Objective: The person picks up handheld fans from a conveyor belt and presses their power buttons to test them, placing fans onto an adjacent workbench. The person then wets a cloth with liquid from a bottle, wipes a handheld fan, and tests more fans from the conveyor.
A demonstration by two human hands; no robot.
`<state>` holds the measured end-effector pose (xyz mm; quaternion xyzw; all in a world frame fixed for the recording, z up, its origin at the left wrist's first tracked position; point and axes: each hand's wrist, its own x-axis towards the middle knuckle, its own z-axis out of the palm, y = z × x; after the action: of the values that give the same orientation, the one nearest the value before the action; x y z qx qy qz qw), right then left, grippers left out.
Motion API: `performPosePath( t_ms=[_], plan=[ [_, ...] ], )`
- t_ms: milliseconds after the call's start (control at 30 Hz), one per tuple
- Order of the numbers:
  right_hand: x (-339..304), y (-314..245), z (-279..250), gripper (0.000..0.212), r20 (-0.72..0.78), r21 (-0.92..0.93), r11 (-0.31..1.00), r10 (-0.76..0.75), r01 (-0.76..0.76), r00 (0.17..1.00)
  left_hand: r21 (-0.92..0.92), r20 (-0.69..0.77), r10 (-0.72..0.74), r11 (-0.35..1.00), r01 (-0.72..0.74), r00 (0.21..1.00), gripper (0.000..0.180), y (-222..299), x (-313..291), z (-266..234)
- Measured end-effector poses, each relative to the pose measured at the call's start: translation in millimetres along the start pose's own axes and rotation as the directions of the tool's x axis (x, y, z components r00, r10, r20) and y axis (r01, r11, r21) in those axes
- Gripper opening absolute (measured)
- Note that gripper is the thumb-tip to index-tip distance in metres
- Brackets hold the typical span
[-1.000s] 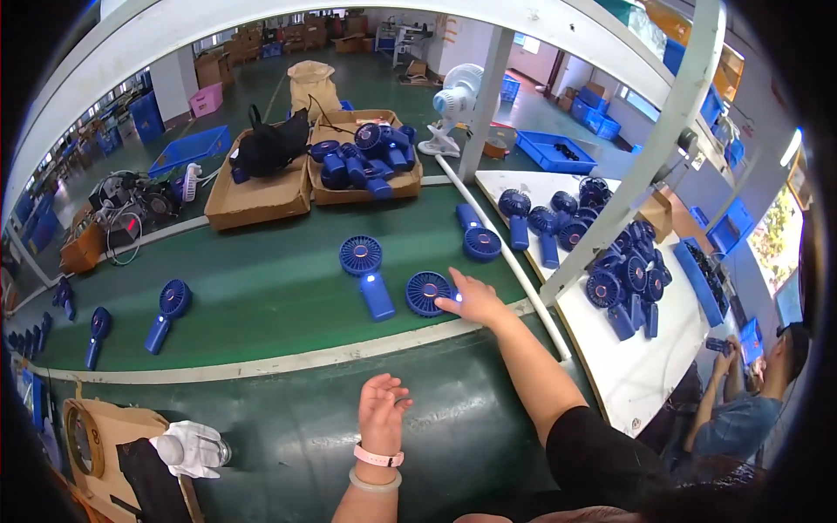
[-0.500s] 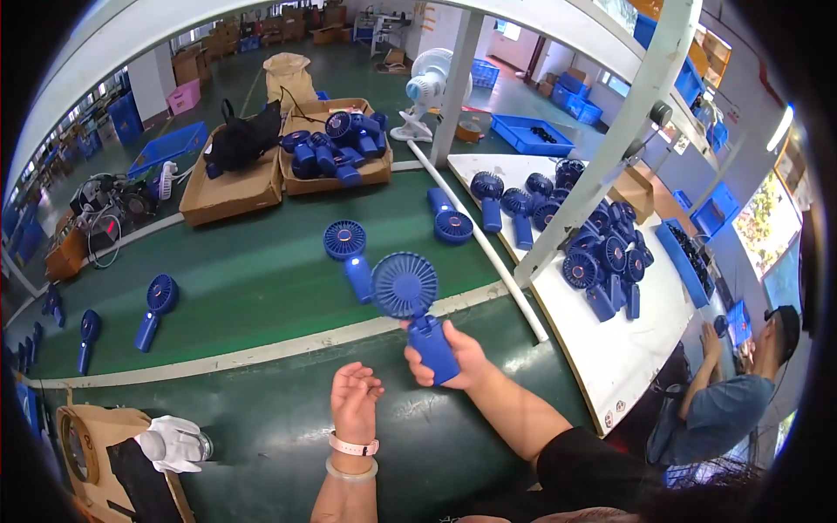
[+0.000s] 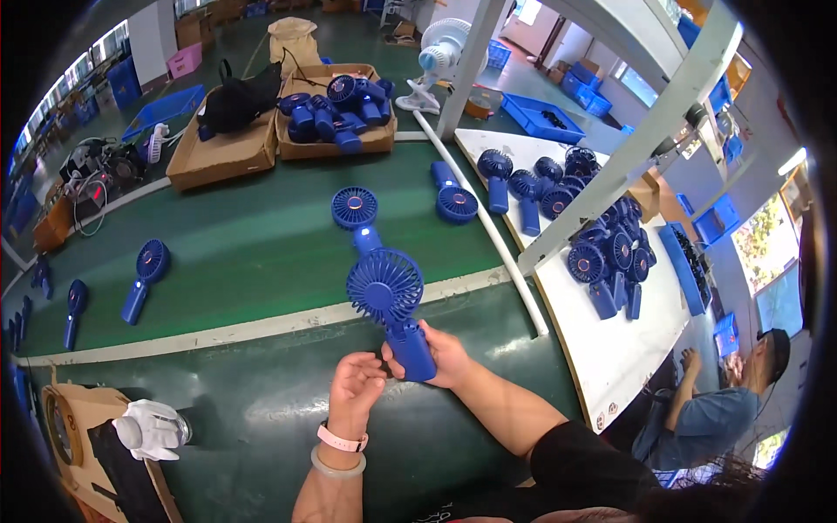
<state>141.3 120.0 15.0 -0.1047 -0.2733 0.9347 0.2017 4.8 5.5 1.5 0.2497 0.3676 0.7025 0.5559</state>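
Note:
A blue handheld fan (image 3: pixel 409 350) stands upright in my right hand (image 3: pixel 446 356), whose fingers wrap round its handle. Its round slotted head is turned up toward me, above the near green surface. Close by on the left is my left hand (image 3: pixel 357 380), palm up with fingers loosely curled and apart, holding nothing; its fingertips come near the handle, and I cannot tell whether they touch. Just beyond the held fan, another blue handheld fan (image 3: pixel 355 207) lies on the green belt (image 3: pixel 253 261), its handle partly hidden.
More fans lie along the belt, one (image 3: pixel 152 261) to the left. A cardboard tray (image 3: pixel 340 150) of fans stands beyond it. On the right, a white board (image 3: pixel 593 366) bears a pile of fans behind a slanted metal post (image 3: pixel 610 166). A co-worker (image 3: pixel 706 418) is at far right.
My right hand has brought the fan slightly left and nearer to my left hand. The view has shifted a little. The co-worker's arms have moved.

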Motion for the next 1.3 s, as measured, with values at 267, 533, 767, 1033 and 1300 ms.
performPosePath(
  t_ms=[267, 533, 767, 1033, 1300],
  plan=[
    [-1, 3, 3, 0.044, -0.044, -0.100, 0.989, -0.117, 0.112, 0.992, -0.021, 0.030, -0.023, 0.999, 0.024, 0.999, 0.036, 1, 0, -1],
    [2, 10, 1, 0.042, -0.291, -0.457, 0.877, -0.306, 0.149, 0.906, 0.061, -0.030, -0.067, 0.996, 0.068, 0.997, 0.032, 0, -1, -2],
    [2, 7, 4, 0.039, -0.283, -0.535, 0.837, -0.302, 0.112, 0.910, 0.019, -0.048, -0.065, 0.998, 0.066, 0.997, 0.030, 0, 1, -1],
    [2, 3, 4, 0.036, -0.267, -0.544, 0.831, -0.307, 0.120, 0.914, 0.000, -0.056, -0.079, 0.997, 0.079, 0.995, 0.029, 0, 1, -1],
    [2, 5, 7, 0.036, -0.306, -0.513, 0.849, -0.322, 0.130, 0.896, -0.003, -0.056, -0.078, 0.997, 0.078, 0.995, 0.030, 0, 1, -3]
  ],
)
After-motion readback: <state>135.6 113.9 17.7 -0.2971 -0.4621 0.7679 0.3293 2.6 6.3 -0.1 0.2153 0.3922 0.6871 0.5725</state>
